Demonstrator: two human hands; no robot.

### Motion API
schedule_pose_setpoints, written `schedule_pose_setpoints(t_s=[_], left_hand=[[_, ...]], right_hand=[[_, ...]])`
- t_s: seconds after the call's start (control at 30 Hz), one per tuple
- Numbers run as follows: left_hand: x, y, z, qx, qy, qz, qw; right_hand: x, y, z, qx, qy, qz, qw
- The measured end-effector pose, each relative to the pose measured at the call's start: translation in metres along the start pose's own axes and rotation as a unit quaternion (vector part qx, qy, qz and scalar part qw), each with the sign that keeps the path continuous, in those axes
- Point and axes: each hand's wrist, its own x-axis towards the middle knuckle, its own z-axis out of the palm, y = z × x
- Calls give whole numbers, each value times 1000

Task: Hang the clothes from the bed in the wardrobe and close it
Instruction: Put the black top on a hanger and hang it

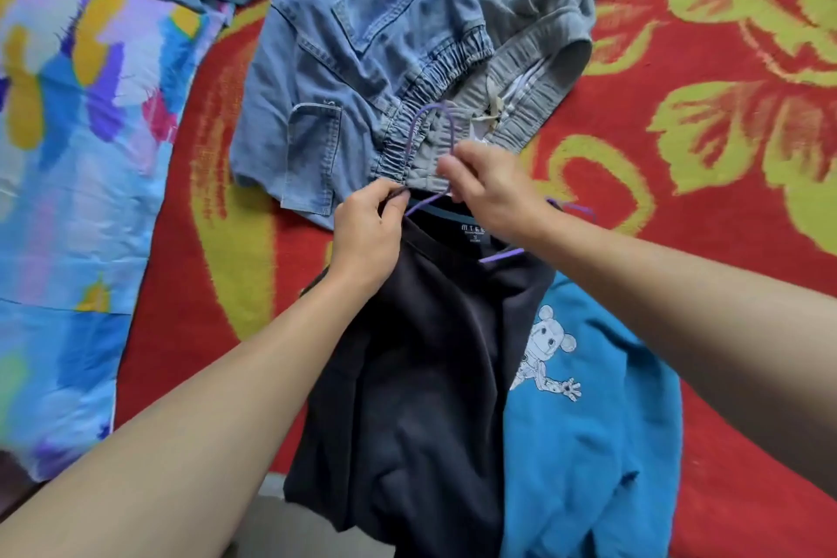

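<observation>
On the head camera, my left hand [367, 236] sits just left of centre. Its thumb and fingers are pinched together on the left side of the collar of the dark T-shirt [421, 353]. My right hand [489, 190] is just beside it at about 2 o'clock, fingers curled round the neck of the purple hanger [502, 255], right under its hook.

The hook points to 12 o'clock and lies on the elastic waistbands of the denim trousers [353, 59] and the grey trousers [530, 14]. One arm of the hanger shows at the shirt's neck opening, and another stretch pokes out past my right wrist.

The T-shirt lies flat on the bed [706, 204], running from the centre down to 6 o'clock. It partly covers a blue sweatshirt [602, 444] with a bear print at 5 o'clock. A colourful pillow [68, 150] lies at 9 o'clock. The wardrobe is out of view.
</observation>
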Motion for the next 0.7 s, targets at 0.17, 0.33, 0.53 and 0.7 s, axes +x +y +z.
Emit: schedule_pose_setpoints(t_s=[0.17,0.33,0.53,0.7], left_hand=[[5,-25,-12,61,-55,-50,995],[11,-39,-10,-7,-54,-103,993],[16,-38,2,45,-66,-98,992],[6,-54,-13,69,-62,-35,995]], right_hand=[[1,12,1,118,-50,119,985],[-20,56,-24,-80,-11,207,975],[-22,43,18,47,-33,208,976],[-13,74,-1,-199,-85,393,894]])
